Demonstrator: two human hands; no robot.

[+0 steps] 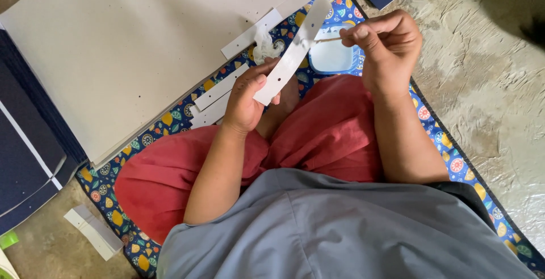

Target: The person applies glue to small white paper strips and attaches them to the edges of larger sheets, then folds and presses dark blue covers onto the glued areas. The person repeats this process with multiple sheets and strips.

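My left hand (245,100) holds a long white card strip (295,49) with small punched holes; the strip slants up to the right. My right hand (388,43) pinches a thin wooden stick (328,39) whose tip touches the strip near its upper part. Just below the stick sits a small light blue dish (334,57) on the patterned mat. A crumpled white rag (264,46) lies beside the strip. My knees in red trousers are below the hands.
A large grey cardboard sheet (130,46) lies on the left, with more white strips (218,94) at its edge. Dark blue boards (28,154) are stacked far left and top right. The patterned mat (431,120) lies on a concrete floor (494,74).
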